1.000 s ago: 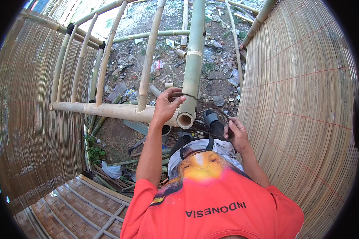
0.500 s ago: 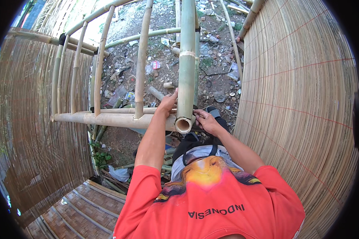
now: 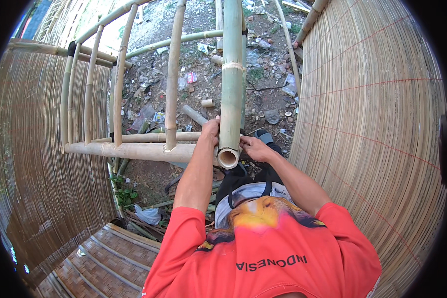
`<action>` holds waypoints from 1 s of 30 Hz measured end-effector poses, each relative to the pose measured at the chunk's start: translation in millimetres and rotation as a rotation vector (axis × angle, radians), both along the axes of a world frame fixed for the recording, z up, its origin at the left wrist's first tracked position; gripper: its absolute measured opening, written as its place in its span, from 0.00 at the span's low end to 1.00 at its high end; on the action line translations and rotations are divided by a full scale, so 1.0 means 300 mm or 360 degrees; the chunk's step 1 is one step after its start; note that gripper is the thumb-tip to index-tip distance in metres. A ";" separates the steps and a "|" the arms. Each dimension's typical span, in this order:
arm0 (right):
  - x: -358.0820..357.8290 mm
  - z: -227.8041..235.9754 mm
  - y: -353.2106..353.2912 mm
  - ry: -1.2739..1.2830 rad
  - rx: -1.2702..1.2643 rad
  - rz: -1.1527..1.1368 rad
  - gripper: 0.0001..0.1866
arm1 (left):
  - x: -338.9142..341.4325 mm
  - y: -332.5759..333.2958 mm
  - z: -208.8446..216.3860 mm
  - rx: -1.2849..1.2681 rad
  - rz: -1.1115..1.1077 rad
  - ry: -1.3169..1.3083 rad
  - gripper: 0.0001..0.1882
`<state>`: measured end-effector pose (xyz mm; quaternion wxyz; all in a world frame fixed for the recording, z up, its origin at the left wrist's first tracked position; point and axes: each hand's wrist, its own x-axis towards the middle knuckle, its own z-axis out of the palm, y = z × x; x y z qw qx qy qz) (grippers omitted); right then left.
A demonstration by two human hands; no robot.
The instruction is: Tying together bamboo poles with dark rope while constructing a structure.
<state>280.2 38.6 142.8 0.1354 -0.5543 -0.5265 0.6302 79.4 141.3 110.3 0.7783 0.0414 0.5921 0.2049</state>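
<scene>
A thick green bamboo pole (image 3: 232, 94) runs away from me through the middle, its hollow cut end facing me. My left hand (image 3: 211, 131) is pressed against the pole's left side, just above the joint, with its fingertips partly hidden behind the bamboo. On the other side, my right hand (image 3: 256, 148) has its fingers bent in a pinch close to the pole's right edge; what lies between them is hidden. A pale horizontal bamboo rail (image 3: 129, 150) meets the pole at its near end. Thinner bamboo uprights (image 3: 173, 79) stand along that rail.
Bamboo-slat screens rise at the right (image 3: 367, 119) and left (image 3: 49, 134). Littered ground (image 3: 151, 82) with bamboo offcuts shows beyond the frame. A woven bamboo platform (image 3: 104, 258) is at lower left, near a white plastic bag (image 3: 148, 215).
Both hands have shifted slightly nearer to me along the pole. The view has tilted a little; the frame and pole otherwise keep their places.
</scene>
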 end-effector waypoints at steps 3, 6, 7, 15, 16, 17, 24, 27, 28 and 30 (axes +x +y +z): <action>0.041 0.084 -0.036 0.0078 -0.0255 -0.0102 0.18 | -0.036 -0.066 0.085 0.0427 0.0033 0.0748 0.18; 0.159 0.080 -0.128 0.0126 -0.0545 -0.0090 0.21 | 0.028 -0.119 0.327 0.1078 -0.0929 0.1392 0.10; 0.170 0.076 -0.148 0.0110 -0.0492 0.0060 0.22 | 0.007 -0.150 0.353 0.1081 -0.0915 0.1409 0.10; 0.152 0.284 -0.170 -0.0150 -0.0041 -0.0387 0.21 | -0.066 -0.259 0.381 0.1424 -0.0687 0.1382 0.05; 0.172 0.292 -0.179 -0.0221 0.0006 -0.0403 0.22 | -0.066 -0.263 0.385 0.1487 -0.0754 0.1404 0.06; 0.190 0.326 -0.183 -0.0232 0.0019 -0.0411 0.22 | -0.064 -0.262 0.379 0.1504 -0.0749 0.1393 0.06; 0.200 0.413 -0.252 -0.0252 0.0223 -0.0448 0.19 | -0.044 -0.249 0.352 0.1636 -0.0839 0.1490 0.18; 0.174 0.438 -0.254 -0.0259 0.0123 -0.0731 0.20 | -0.041 -0.273 0.350 0.1703 -0.0786 0.1481 0.22; 0.162 0.442 -0.266 -0.0235 0.0156 -0.0739 0.19 | -0.041 -0.287 0.351 0.1668 -0.0760 0.1426 0.23; 0.110 0.445 -0.300 -0.0138 0.0334 -0.0746 0.19 | -0.036 -0.320 0.341 0.1734 -0.0703 0.1431 0.23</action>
